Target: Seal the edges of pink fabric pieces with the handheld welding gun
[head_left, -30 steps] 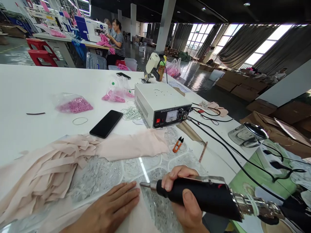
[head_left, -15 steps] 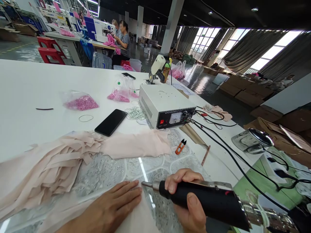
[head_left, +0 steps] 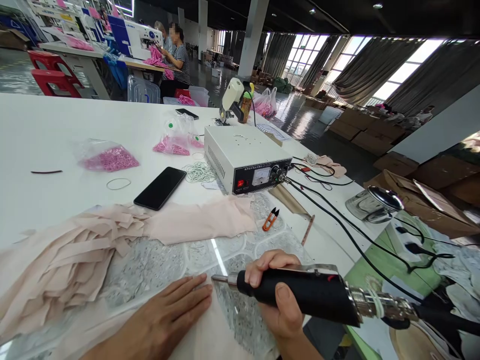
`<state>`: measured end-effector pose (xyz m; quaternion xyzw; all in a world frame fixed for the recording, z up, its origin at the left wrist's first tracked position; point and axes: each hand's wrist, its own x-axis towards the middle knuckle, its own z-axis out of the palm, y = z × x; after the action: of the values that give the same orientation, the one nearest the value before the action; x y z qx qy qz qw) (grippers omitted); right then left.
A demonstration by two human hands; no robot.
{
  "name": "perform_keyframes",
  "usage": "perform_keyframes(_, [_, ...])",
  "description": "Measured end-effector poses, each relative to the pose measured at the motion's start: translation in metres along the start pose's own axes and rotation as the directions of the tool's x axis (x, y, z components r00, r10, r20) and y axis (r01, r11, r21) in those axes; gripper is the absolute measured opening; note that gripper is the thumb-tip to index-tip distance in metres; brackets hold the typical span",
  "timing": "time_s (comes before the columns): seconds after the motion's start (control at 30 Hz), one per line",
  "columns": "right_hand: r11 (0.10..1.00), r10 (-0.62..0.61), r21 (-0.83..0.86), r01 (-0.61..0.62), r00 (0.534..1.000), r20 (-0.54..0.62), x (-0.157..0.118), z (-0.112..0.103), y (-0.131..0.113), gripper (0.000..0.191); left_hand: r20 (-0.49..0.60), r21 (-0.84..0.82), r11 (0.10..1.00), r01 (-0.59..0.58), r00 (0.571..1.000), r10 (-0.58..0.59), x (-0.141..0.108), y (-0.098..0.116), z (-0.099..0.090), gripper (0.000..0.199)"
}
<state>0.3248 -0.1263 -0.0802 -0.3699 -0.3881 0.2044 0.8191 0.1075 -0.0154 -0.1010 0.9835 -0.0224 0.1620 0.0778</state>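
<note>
My left hand (head_left: pixel 165 310) lies flat, its fingers stretched out, on a pale pink piece of fabric (head_left: pixel 208 332) at the front of the table. My right hand (head_left: pixel 279 295) is wrapped round the black handle of a corded ultrasonic handpiece (head_left: pixel 303 295). Its slim metal tip points left, at the fabric's edge, just beside my left fingertips; whether it touches cannot be made out. Under the fabric is a clear patterned sheet (head_left: pixel 157 262). A stack of pale pink fabric strips (head_left: pixel 82 250) lies to the left, and one flat fabric piece (head_left: pixel 202 220) lies beyond my hands.
A control box (head_left: pixel 247 155) with cables stands beyond my hands. Orange thread snips (head_left: pixel 270 220), a phone (head_left: pixel 160 188), rubber bands (head_left: pixel 200 171) and bags of pink bits (head_left: pixel 110 157) lie around. To the right are a metal canister (head_left: pixel 375 204) and a power strip (head_left: pixel 405 240).
The view has shifted slightly, so table things appear further left. My left hand still lies flat on the fabric, and the handpiece tip stays by its fingertips.
</note>
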Motion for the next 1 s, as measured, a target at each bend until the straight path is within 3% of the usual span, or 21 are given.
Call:
perform_keyframes(0.13, [1.0, 0.002, -0.016, -0.002, 1.0, 0.011, -0.001, -0.002, 0.0, 0.015, 0.053, 0.028, 1.0, -0.009, 0.999, 0.008, 0.0, 0.0, -0.001, 0.07])
perform_keyframes(0.5, [0.999, 0.01, -0.043, -0.01, 1.0, -0.004, 0.0, -0.001, 0.0, 0.015, 0.062, 0.067, 0.993, -0.101, 0.993, 0.097, 0.007, -0.002, -0.007, 0.06])
perform_keyframes(0.77, [0.998, 0.056, -0.03, -0.055, 0.997, 0.044, 0.0, -0.005, -0.019, 0.016, 0.017, 0.013, 0.999, -0.046, 0.999, 0.046, 0.005, 0.001, -0.001, 0.061])
perform_keyframes(1.0, [0.998, 0.056, -0.024, -0.055, 0.998, 0.035, -0.002, -0.005, -0.016, 0.015, 0.006, -0.01, 0.999, 0.032, 0.999, -0.032, 0.001, 0.005, 0.006, 0.065])
